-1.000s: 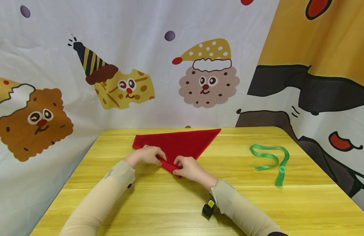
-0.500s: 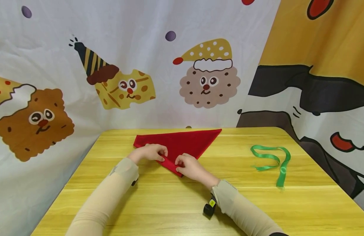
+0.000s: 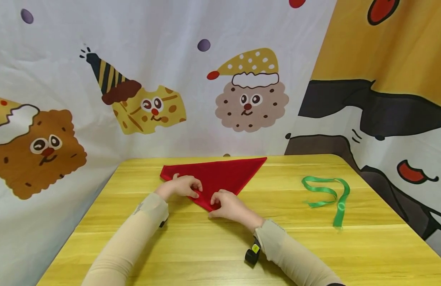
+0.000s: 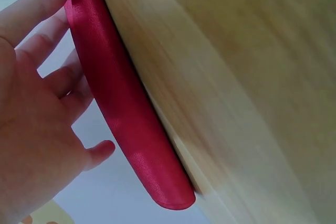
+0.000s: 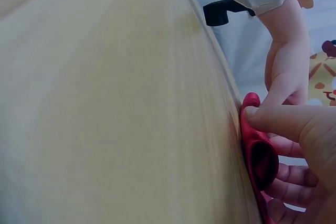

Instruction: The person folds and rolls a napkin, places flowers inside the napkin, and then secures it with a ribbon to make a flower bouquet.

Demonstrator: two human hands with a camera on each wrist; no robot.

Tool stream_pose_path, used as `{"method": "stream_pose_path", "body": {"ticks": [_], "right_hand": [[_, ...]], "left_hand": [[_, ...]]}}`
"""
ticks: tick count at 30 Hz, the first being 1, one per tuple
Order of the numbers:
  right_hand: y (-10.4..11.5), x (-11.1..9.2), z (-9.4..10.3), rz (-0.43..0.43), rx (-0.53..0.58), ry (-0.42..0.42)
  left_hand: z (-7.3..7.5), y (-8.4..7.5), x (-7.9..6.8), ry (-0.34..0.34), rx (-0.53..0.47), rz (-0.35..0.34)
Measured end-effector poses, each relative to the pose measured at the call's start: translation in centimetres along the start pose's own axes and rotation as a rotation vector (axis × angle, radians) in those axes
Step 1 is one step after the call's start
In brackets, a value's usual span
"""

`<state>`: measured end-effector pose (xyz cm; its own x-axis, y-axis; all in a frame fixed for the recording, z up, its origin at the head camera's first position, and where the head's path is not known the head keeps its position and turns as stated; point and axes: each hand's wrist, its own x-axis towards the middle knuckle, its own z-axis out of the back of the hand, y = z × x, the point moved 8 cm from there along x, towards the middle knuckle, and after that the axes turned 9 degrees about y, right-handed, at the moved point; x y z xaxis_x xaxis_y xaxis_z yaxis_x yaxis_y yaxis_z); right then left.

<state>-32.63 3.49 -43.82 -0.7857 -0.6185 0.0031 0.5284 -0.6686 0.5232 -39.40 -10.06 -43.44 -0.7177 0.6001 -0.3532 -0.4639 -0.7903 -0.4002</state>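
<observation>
A red satin-like cloth [image 3: 214, 174] lies on the table, wide at the back and narrowing towards me. Its near left edge is turned into a narrow roll [image 4: 113, 87], and the right wrist view shows the hollow end of this roll. My left hand [image 3: 182, 186] holds the roll further along, thumb on the near side and several fingers behind it, with the little finger sticking out apart. At the nearest end my right hand [image 3: 229, 204] grips the roll [image 5: 257, 148], thumb in front and fingers curled over the far side.
A green ribbon [image 3: 325, 190] lies in loose curves on the right of the wood-grain table [image 3: 206, 254]. Behind the table hangs a white curtain [image 3: 202, 139] with cartoon prints. A small black wrist camera [image 3: 251, 256] sits under the right sleeve.
The cloth's near edge has been rolled a little further away from me, so the strip between the hands is narrower. My right thumb has moved down to the near end of the roll.
</observation>
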Motion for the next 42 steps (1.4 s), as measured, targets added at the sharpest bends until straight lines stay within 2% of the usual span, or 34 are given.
{"method": "stream_pose_path", "body": {"ticks": [4,9,20,28,37,42], "right_hand": [[0.0,-0.1,-0.4,-0.004,-0.011,0.011],[0.1,-0.2,-0.5,-0.002,-0.021,0.017],[0.1,-0.3,-0.2,0.032,-0.055,-0.049],[0.1,-0.4,0.4,0.000,-0.009,-0.051],[-0.1,-0.5,0.8,-0.017,0.041,-0.062],[-0.1,-0.6,1.0,-0.017,0.056,-0.084]], "left_hand": [[0.0,0.0,-0.2,-0.009,-0.002,0.003],[-0.2,-0.4,-0.5,-0.017,-0.016,-0.026],[-0.7,-1.0,-1.6,-0.012,0.033,-0.053],[-0.9,-0.9,-2.0,-0.008,0.041,-0.042],[-0.3,-1.1,-2.1,-0.027,0.033,-0.061],[0.0,-1.2,-2.1,-0.032,0.063,-0.057]]}}
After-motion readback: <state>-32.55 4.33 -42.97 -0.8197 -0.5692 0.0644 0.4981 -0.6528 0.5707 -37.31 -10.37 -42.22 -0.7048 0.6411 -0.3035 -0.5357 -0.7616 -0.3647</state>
